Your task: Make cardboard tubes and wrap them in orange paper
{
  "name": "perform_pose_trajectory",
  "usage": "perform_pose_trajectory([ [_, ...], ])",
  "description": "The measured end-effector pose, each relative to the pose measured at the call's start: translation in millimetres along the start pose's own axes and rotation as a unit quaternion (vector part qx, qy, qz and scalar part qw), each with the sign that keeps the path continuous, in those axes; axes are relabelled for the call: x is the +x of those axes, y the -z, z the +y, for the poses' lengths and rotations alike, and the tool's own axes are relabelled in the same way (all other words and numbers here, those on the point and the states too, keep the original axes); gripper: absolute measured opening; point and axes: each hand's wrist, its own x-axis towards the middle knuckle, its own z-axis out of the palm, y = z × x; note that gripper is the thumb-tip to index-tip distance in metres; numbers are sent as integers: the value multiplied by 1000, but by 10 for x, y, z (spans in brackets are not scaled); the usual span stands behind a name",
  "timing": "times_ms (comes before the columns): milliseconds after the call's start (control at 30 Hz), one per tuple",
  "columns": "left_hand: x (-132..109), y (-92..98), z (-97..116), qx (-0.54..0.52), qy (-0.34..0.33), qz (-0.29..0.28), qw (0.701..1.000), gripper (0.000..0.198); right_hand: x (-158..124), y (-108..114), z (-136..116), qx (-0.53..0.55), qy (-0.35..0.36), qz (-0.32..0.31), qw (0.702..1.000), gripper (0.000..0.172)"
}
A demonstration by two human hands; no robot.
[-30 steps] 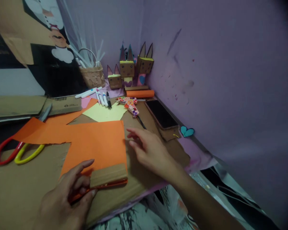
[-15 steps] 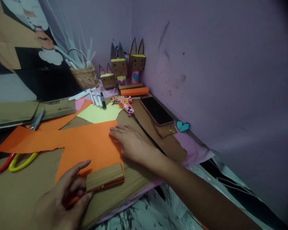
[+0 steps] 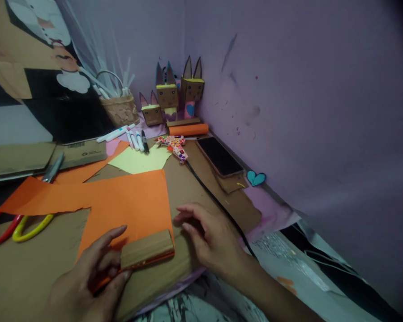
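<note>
A sheet of orange paper (image 3: 130, 201) lies on the cardboard-covered table. Along its near edge sits a small flat cardboard piece (image 3: 147, 249), with orange paper folded up against its front side. My left hand (image 3: 87, 273) grips the left end of this piece, thumb at the front and curled fingers behind, index finger raised. Just off the paper's right edge is my right hand (image 3: 215, 239), holding nothing, its thumb and fingers apart. Scissors (image 3: 33, 226) with red and yellow handles lie partly under the orange paper at left.
A flower-patterned glue gun (image 3: 176, 146) with a black cord (image 3: 218, 201) lies beyond my right hand, near a phone (image 3: 220, 155). Several markers (image 3: 136, 140) rest by yellow paper (image 3: 137, 160). Cardboard animal figures (image 3: 168, 95) and a basket (image 3: 121, 109) of white sticks stand behind.
My right hand has lifted off the orange paper's right side and drawn back toward me, its fingers now parted. My left hand stays at the cardboard piece.
</note>
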Motion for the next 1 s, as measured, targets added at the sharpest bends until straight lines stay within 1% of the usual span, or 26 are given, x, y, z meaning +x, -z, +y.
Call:
perform_pose_trajectory([
  [133,0,-7,-46,-35,23,-20,999,43,149,-29,97,-73,83,-67,992,42],
  [233,6,-5,-85,-43,33,-21,998,45,249,-50,152,-113,111,-98,983,40],
  [400,29,11,-145,-59,22,-41,997,51,238,-62,172,-112,116,-88,983,35],
  [500,46,31,-165,-66,20,-56,996,54,221,-61,166,-122,120,-90,981,36],
  [633,65,62,-171,-50,25,-81,995,54,227,-66,173,-129,122,-86,980,37],
  [767,83,77,-164,-41,28,-93,994,56,232,-72,193,-124,125,-81,981,38],
  [833,89,79,-148,-39,25,-97,994,56,203,-67,192,-111,133,-66,983,37],
  [900,86,77,-118,-38,22,-101,994,56,133,-55,167,-82,128,-18,988,35],
  [967,74,69,-75,-39,16,-96,995,54,20,-41,113,-41,91,39,994,33],
  [1000,68,64,-53,-39,14,-81,996,53,-48,-36,78,-20,62,54,996,33],
])
